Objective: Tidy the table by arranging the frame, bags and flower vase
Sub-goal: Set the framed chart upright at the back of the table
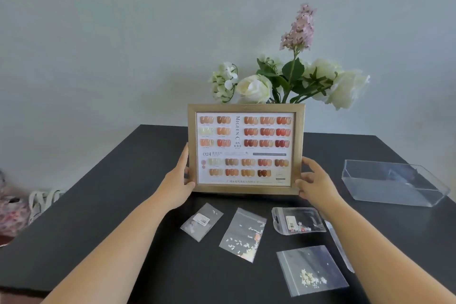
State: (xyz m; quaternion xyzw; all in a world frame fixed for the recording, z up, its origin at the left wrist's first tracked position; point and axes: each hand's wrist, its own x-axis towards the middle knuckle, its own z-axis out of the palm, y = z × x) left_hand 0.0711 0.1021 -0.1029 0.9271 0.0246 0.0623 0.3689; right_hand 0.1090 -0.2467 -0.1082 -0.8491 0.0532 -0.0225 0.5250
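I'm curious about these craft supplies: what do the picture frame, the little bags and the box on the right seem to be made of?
The frame looks like wood or moulded plastic with a matte gold finish; its faint surface texture leaves that open. The small bags look like thin clear plastic: glossy, crinkled, with their contents showing through. The box seems to be rigid clear acrylic or similar plastic, given its straight see-through walls.

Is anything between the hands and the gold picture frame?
Nothing visible: the left hand and right hand both grip the gold picture frame by its side edges, upright before the flowers.
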